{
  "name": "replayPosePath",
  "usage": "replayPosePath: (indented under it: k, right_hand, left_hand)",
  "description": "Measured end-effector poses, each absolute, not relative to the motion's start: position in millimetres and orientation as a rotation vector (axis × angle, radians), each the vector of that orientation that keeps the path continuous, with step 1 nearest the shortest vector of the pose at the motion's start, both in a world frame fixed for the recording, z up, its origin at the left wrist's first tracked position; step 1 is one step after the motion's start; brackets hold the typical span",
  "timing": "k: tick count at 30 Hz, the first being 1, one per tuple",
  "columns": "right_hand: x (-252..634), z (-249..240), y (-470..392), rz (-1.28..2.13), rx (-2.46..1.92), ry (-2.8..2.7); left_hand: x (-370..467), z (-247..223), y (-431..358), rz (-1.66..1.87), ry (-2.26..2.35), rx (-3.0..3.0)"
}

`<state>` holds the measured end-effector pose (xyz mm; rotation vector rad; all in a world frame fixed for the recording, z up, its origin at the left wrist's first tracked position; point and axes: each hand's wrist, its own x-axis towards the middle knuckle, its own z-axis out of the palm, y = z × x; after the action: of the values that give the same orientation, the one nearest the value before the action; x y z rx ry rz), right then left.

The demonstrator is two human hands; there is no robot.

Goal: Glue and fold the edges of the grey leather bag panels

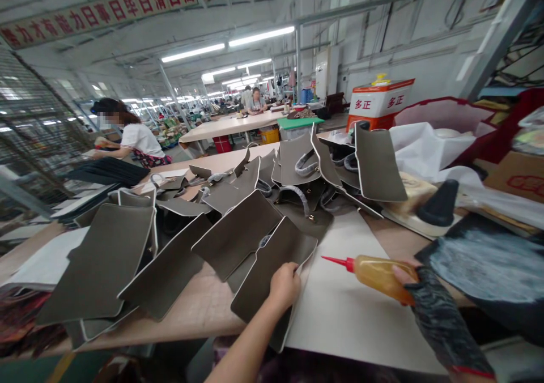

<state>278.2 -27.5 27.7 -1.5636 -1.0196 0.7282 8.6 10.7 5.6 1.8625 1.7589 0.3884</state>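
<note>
My left hand (285,285) is closed on the right edge of a grey-brown bag panel (272,258) with a pale border, near the front of the table. In my right hand (406,276), over a white sheet (340,315), is a squeeze bottle (380,275) of amber liquid. Its red nozzle points left, toward the panel and apart from it. A dark patterned sleeve covers my right forearm. Just behind the held panel lies another folded panel (238,233). Farther back, a curved handle (297,196) in clear wrapping is attached to a bag piece.
More bag pieces (106,258) crowd the table's left and back. A black cone (440,204) stands at right, near a whitish-smeared black board (488,258). Behind are a red-and-white tin (378,102) and white plastic (420,150). A co-worker (136,136) works at far left.
</note>
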Motion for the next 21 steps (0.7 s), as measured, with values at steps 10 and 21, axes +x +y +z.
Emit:
replayPosePath:
  k: [10,21]
  right_hand:
    - [241,15,-16,0.440,-1.675,-1.261]
    - [248,2,1,0.351,-1.686,-1.333]
  left_hand:
    - [3,-3,16,0.458,1.647,1.812]
    - [3,-5,16,0.461,1.676,1.786]
